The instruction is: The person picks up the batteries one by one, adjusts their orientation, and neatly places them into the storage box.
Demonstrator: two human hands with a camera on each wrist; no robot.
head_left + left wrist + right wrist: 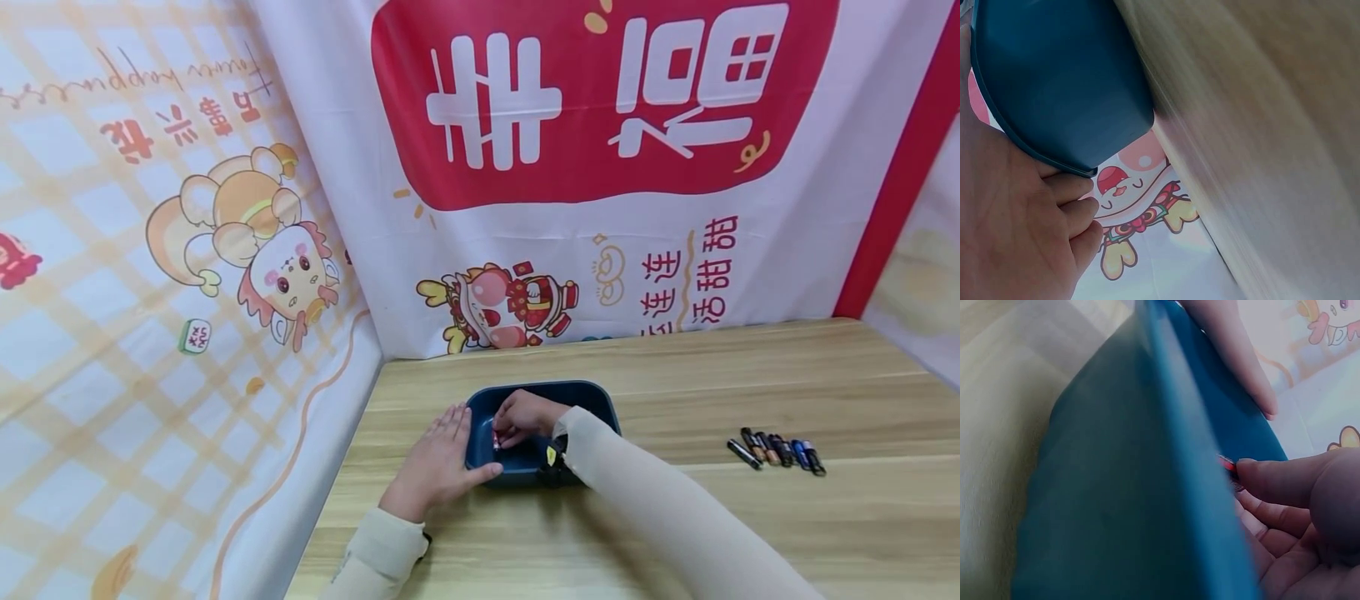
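A dark blue rectangular bin (585, 390) stands on the wooden table. My left hand (438, 458) rests along its left rim, fingers extended and thumb over the front corner. In the left wrist view, this hand (1022, 212) touches the bin's rim (1007, 128). My right hand (525, 417) reaches inside the bin at its left end. Thumb and fingers pinch a small red object (496, 439) there. In the right wrist view, the red object (1227, 464) is mostly hidden by the bin wall (1110, 475) and the fingers, so its kind cannot be told.
To the right on the table (675, 525) lies a row of several short cylinders (776, 450), black, copper and blue, that look like batteries. Printed cloths hang behind the table (600, 225) and along its left side (187, 375).
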